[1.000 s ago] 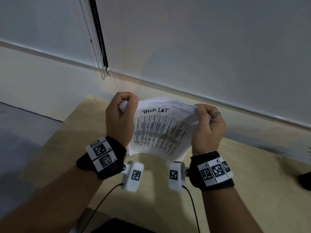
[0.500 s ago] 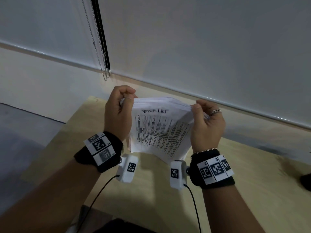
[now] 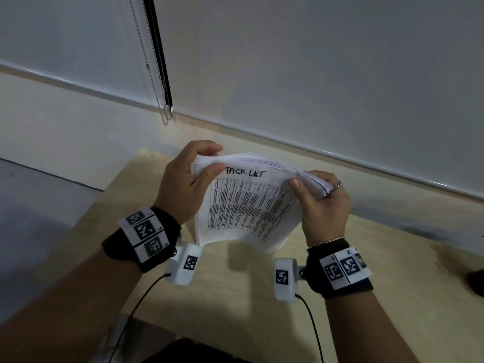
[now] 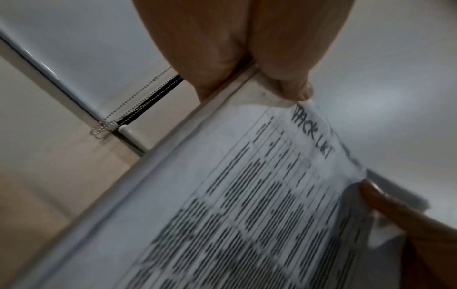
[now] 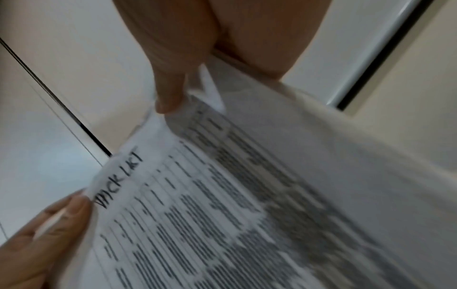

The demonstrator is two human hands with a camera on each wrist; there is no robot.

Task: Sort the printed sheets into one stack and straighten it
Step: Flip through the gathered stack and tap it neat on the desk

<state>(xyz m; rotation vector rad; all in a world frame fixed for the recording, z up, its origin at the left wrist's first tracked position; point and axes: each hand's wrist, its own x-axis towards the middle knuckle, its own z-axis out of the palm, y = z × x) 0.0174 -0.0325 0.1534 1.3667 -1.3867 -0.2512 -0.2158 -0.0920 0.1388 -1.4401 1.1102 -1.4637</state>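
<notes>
The white stack of printed paper sheets [image 3: 246,205], its front page a ruled table under a handwritten heading, hangs in the air between the two hands, top edge bowed upward and lower edge loose above the pale wooden counter [image 3: 392,297]. The left hand [image 3: 183,184] grasps the upper corner on its side, thumb pressed on the front page and fingers curled over the top edge. The right hand [image 3: 323,205] pinches the opposite upper corner, thumb in front and fingers behind, where the sheet edges fan apart (the right wrist view shows one corner lifted away from the rest).

The sheets look already gathered into one bundle, so the step in hand appears to be the straightening. The fanned corner and uneven lower edges suggest it is not yet square. The next move probably calls for loosening both grips slightly and tapping the lower edge on the counter below the hands, then squaring the sides.

Beyond the hands hang a grey roller blind [image 3: 314,61] and its metal bead chain [image 3: 154,82].
</notes>
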